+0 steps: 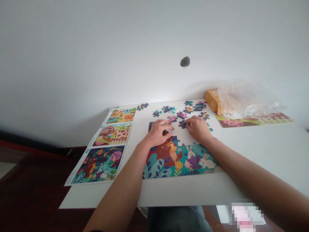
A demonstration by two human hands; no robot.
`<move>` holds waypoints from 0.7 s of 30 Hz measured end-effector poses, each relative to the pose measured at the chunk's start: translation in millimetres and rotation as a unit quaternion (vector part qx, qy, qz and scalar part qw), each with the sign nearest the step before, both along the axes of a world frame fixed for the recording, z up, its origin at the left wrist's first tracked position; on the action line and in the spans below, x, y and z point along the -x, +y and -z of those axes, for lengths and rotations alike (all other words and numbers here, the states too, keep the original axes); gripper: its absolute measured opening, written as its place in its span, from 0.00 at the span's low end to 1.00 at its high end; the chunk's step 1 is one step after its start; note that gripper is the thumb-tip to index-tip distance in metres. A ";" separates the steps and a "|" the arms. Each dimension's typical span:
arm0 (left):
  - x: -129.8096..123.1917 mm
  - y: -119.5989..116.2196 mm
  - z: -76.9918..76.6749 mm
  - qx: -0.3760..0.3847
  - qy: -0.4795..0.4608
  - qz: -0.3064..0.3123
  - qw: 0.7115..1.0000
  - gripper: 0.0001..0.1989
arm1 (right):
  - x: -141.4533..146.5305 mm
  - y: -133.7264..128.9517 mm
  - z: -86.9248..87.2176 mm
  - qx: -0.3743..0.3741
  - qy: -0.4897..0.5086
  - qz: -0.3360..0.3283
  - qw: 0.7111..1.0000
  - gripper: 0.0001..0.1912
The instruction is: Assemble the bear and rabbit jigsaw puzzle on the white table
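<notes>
A partly joined jigsaw puzzle [190,161] lies in front of me, with rabbits, a fox-like animal and leaves along its lower rows. My left hand [158,133] rests on its upper left part, thumb and fingers apart, and covers some of it. Between the fingertips of my right hand [199,128] is a dark blue puzzle piece [182,124], just above the puzzle's unfilled middle. Close to that piece lie a pink puzzle piece [172,118] and a purple one. Several more loose pieces [166,109] are scattered behind both hands.
On the left, a picture sheet [127,141] shows three printed scenes. An orange box [212,99] and a clear plastic bag [251,100] stand at the back right, over a farm-scene puzzle [233,123]. The white table [265,148] meets a wall behind.
</notes>
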State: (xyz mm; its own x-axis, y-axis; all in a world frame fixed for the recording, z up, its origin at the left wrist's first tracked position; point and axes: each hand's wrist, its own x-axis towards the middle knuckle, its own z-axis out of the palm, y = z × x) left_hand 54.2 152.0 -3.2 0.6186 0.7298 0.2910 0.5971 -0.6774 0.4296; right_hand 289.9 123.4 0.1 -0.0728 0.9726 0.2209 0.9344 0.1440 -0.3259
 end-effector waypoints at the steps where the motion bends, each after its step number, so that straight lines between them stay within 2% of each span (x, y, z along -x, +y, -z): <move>1: 0.0 0.1 -0.3 0.001 0.001 -0.001 1.000 0.10 | -0.7 0.1 -0.9 0.000 0.000 0.002 1.000 0.11; 9: -1.3 -0.9 -4.4 0.000 0.002 0.006 1.000 0.09 | -1.0 -0.2 -1.9 0.020 0.047 -0.017 0.999 0.10; 13: -0.5 -0.5 -3.5 0.000 -0.001 0.015 1.000 0.09 | 0.1 0.0 -4.9 0.021 0.041 -0.013 0.999 0.09; 17: 0.2 0.3 -1.7 -0.004 -0.006 0.016 1.000 0.09 | 5.5 -7.5 -15.5 0.006 0.031 -0.014 0.999 0.09; 21: -0.2 0.8 -1.2 -0.009 -0.007 0.014 1.000 0.09 | 14.6 -18.9 -19.7 0.012 -0.010 -0.043 0.999 0.11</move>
